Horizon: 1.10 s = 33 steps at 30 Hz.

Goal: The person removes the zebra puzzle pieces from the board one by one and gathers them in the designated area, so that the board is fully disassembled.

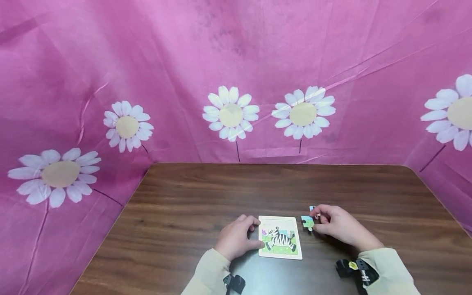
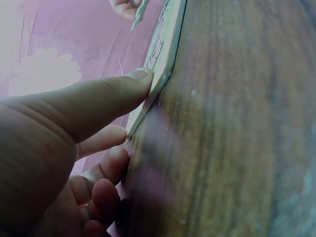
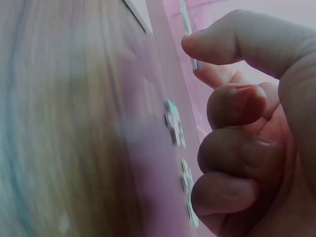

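A pale-framed puzzle board with a zebra picture lies flat on the table. My left hand is at its left side, the thumb on the lower part of the edge and a forefinger near the upper corner; in the left wrist view the thumb rests on the frame. Right of the board, my right hand pinches a green and blue puzzle piece between thumb and forefinger. The right wrist view shows this piece edge-on, its other fingers curled.
Loose puzzle pieces lie beside my right hand, one partly visible past the fingertips. The brown wooden table meets a pink cloth with white flowers behind and at both sides.
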Each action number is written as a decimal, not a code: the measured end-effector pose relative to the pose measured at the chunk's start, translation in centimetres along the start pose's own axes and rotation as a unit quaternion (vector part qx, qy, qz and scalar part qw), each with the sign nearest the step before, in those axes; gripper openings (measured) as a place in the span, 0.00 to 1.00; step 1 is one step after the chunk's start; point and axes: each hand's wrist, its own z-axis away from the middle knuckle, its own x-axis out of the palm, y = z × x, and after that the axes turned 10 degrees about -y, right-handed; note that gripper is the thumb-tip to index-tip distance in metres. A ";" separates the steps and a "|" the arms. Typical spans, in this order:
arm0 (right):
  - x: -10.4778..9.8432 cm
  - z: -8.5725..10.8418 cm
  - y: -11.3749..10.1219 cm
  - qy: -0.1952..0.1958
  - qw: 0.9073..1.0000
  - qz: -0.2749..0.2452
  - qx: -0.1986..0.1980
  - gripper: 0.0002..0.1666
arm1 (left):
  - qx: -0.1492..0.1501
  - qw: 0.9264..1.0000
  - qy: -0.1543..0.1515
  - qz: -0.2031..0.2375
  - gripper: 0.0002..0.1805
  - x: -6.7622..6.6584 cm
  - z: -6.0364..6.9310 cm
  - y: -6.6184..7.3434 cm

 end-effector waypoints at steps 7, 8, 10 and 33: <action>-0.6 1.9 1.2 0.019 1.000 -0.005 0.014 0.15 | 0.002 1.000 -0.007 0.004 0.28 1.1 0.7 -0.1; -0.7 2.1 1.3 0.021 1.000 -0.006 0.016 0.15 | 0.002 1.000 -0.009 0.006 0.28 1.2 0.8 -0.1; -1.0 2.5 1.7 0.018 1.000 -0.007 0.022 0.15 | -0.002 1.000 -0.015 0.009 0.28 1.4 0.9 -0.2; -4.8 3.6 4.5 0.047 0.994 0.039 0.094 0.18 | -0.007 1.000 -0.026 -0.006 0.29 0.0 -0.2 -0.3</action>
